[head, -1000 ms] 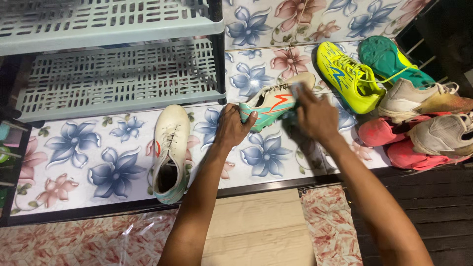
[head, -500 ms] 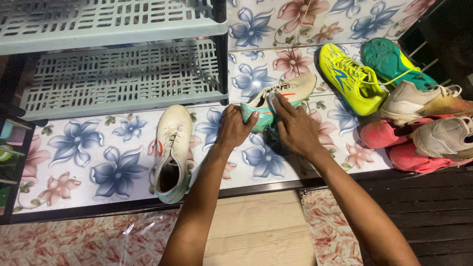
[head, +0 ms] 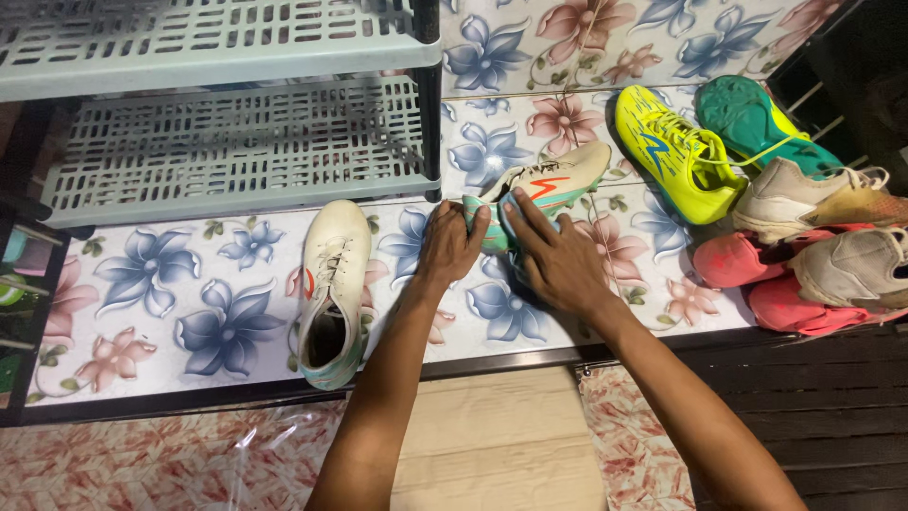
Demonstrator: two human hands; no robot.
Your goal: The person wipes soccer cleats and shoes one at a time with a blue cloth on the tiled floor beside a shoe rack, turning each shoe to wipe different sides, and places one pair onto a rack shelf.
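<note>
Two hands: both on the teal-and-cream football boot [head: 544,189].
Left hand [head: 447,248]: fingers clasp the heel.
Right hand [head: 553,257]: fingers press its side.
Risk: boot may tip, resting on its edge.

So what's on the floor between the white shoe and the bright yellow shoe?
In the head view, between the white shoe and the yellow shoe lies the teal-and-cream shoe, with both hands, left hand and right hand, on it.
</note>
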